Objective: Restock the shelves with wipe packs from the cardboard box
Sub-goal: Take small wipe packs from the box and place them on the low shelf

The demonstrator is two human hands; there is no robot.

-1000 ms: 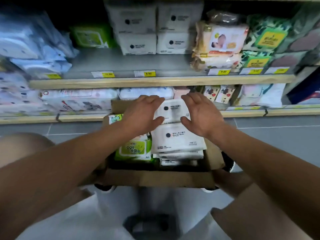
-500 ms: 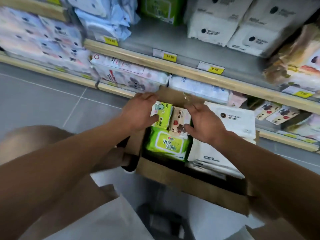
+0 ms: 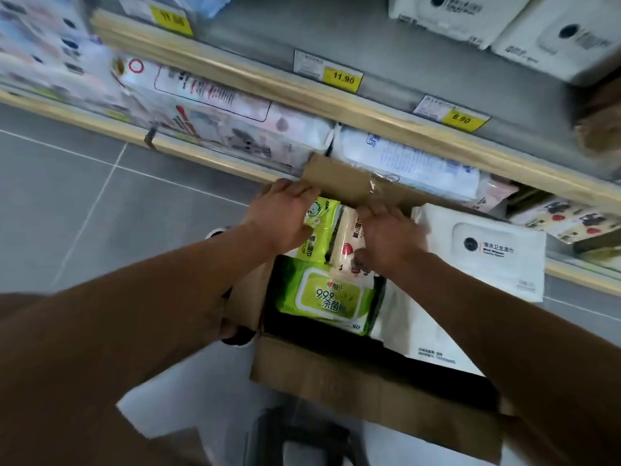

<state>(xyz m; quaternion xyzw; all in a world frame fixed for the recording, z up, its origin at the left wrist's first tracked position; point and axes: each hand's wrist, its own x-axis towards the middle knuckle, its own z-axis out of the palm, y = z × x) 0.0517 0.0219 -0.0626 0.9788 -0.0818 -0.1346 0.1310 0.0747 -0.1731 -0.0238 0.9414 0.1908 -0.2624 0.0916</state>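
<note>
In the head view, the left hand [image 3: 282,215] reaches into the far left corner of the cardboard box [image 3: 353,388], fingers curled over the top of an upright green wipe pack [image 3: 319,230] beside the far flap [image 3: 349,183]; it appears to grip that pack, though the fingertips are hidden behind the pack's edge. The right hand [image 3: 391,238] lies just beside it, fingers bent down over an upright cream wipe pack [image 3: 347,243] with red print, the thumb tucked low against the pack's face, so it grips that pack. Both forearms stretch forward and slightly inward from the lower corners, the wrists close together above the box.

Inside the box, a flat green pack marked 999 [image 3: 327,297] lies in front of the two upright packs. A large white pack [image 3: 484,257] with a grey lid and black dot leans over the right side of the box, on top of other white packs. The box stands on the grey tiled floor [image 3: 100,210] against the shelves [image 3: 386,119], whose wooden edge carries yellow price tags [image 3: 342,79]. More wipe packs fill the lower shelf behind the flap.
</note>
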